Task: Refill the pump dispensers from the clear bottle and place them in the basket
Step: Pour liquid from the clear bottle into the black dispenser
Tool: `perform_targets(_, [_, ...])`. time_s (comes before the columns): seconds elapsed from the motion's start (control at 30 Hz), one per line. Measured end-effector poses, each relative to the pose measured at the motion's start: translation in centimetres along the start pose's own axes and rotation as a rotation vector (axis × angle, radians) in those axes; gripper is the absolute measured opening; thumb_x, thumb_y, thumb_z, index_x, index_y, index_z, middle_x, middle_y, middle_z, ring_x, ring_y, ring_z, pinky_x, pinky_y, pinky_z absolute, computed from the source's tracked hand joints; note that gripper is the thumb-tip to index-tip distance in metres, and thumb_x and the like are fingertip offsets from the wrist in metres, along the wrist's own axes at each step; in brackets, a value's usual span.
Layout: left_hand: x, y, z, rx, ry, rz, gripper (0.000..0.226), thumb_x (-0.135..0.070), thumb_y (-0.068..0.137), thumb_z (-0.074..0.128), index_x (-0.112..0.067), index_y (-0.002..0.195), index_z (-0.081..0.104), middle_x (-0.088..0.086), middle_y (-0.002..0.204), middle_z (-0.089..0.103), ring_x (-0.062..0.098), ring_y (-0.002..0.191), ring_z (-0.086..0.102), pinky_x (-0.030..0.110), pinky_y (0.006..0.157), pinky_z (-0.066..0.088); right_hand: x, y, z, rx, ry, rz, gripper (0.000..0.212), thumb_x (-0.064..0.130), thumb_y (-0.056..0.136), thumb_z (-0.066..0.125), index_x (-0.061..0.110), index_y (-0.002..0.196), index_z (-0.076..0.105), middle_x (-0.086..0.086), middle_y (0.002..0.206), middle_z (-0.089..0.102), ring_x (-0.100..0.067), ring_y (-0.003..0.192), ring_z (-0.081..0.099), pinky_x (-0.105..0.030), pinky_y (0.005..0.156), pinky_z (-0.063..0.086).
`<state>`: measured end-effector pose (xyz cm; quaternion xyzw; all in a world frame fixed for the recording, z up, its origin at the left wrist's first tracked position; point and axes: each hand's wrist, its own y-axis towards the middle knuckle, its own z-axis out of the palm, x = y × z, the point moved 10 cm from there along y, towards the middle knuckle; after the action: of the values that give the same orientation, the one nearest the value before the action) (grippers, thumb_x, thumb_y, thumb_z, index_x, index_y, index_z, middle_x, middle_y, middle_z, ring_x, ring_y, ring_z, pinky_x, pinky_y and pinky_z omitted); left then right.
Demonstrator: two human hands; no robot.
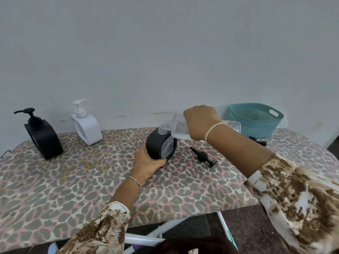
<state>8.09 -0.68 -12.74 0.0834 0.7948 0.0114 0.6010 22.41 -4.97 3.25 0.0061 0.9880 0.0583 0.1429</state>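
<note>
While your left hand (pixel 146 166) grips the open dispenser (pixel 161 145) steady, your right hand (pixel 200 123) clasps the tipped clear bottle (pixel 178 128), neck to mouth, pouring.

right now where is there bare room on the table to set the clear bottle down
Widest: the front strip of table nearer than the left hand. Also between white dispenser and the held black dispenser. Crowded right of it: loose pump, black part, basket.
</note>
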Motion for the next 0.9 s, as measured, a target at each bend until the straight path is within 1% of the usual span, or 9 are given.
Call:
perform_targets(0.1, [0.0,0.0,0.0,-0.001,0.001,0.001,0.064,-0.001,0.060,0.085,-0.016,0.116,0.058,-0.002,0.107,0.067,0.013,0.100,0.063,0.024,0.085,0.050,0.0,0.1,0.1,0.001,-0.012,0.000,0.014,0.003,0.083,0.051,0.012,0.094,0.054,0.000,0.069,0.044,-0.022,0.075,0.051,-0.030,0.061,0.040])
perform_targets(0.23, [0.0,0.1,0.1,-0.002,0.001,0.006,0.063,-0.001,0.060,0.084,-0.017,0.115,0.058,0.000,0.109,0.068,0.014,0.101,0.064,0.024,0.085,0.051,-0.1,0.0,0.3,0.009,0.013,0.007,0.010,0.006,0.084,0.051,0.013,0.091,0.049,0.000,0.071,0.044,-0.022,0.076,0.050,-0.030,0.062,0.040])
perform_targets(0.33, [-0.1,0.0,0.1,0.001,0.017,0.014,0.067,-0.002,0.061,0.084,-0.013,0.120,0.057,0.000,0.111,0.067,0.014,0.103,0.063,0.024,0.087,0.050,-0.5,-0.1,0.7,0.001,0.032,0.033,0.016,0.003,0.080,0.054,0.013,0.093,0.054,0.001,0.069,0.045,-0.021,0.072,0.050,-0.028,0.057,0.038])
perform_targets(0.4, [-0.2,0.0,0.1,0.002,0.025,0.019,0.069,-0.003,0.062,0.085,-0.012,0.123,0.055,-0.001,0.112,0.065,0.013,0.103,0.061,0.024,0.088,0.049,-0.7,-0.1,1.2,-0.010,0.049,0.046,0.025,0.002,0.078,0.056,0.014,0.100,0.060,0.001,0.075,0.053,-0.019,0.070,0.050,-0.025,0.051,0.034])
perform_targets(0.5, [-0.2,0.0,0.1,0.007,0.022,0.029,0.069,-0.003,0.061,0.085,-0.012,0.123,0.055,0.001,0.114,0.066,0.014,0.104,0.062,0.026,0.090,0.050,-1.1,-0.3,2.1,0.007,0.101,0.058,0.033,0.005,0.076,0.060,0.017,0.107,0.058,-0.001,0.089,0.060,-0.020,0.074,0.052,-0.026,0.057,0.037])
perform_targets(0.57, [-0.1,0.1,0.1,0.015,0.025,0.031,0.070,-0.004,0.061,0.085,-0.012,0.123,0.055,0.001,0.115,0.066,0.014,0.105,0.062,0.026,0.089,0.050,-1.5,-0.4,2.7,0.013,0.151,0.068,0.036,0.008,0.075,0.062,0.018,0.109,0.056,-0.001,0.091,0.060,-0.021,0.077,0.054,-0.027,0.060,0.040])
perform_targets(0.67, [-0.3,0.0,0.2,0.033,0.009,0.034,0.070,-0.003,0.062,0.085,-0.014,0.123,0.054,-0.003,0.112,0.065,0.012,0.103,0.061,0.021,0.087,0.048,-2.4,-0.3,3.7,0.008,0.274,0.090,0.041,0.012,0.071,0.066,0.020,0.110,0.056,0.002,0.094,0.062,-0.020,0.084,0.059,-0.026,0.062,0.042])
perform_targets(0.77, [-0.3,0.0,0.3,0.049,-0.009,0.032,0.072,-0.003,0.062,0.085,-0.016,0.125,0.053,-0.006,0.111,0.062,0.011,0.103,0.059,0.021,0.088,0.047,-3.9,-0.5,4.6,-0.005,0.508,0.135,0.047,0.019,0.064,0.074,0.024,0.107,0.056,0.008,0.095,0.063,-0.017,0.089,0.061,-0.024,0.066,0.046])
perform_targets(0.9, [0.0,0.1,0.4,0.059,-0.043,0.028,0.071,-0.001,0.063,0.085,-0.017,0.124,0.053,-0.005,0.112,0.063,0.011,0.105,0.060,0.022,0.089,0.048,-6.7,-0.9,5.2,-0.115,0.785,0.215,0.052,0.028,0.059,0.081,0.025,0.106,0.056,0.013,0.091,0.064,-0.011,0.088,0.064,-0.027,0.074,0.052])
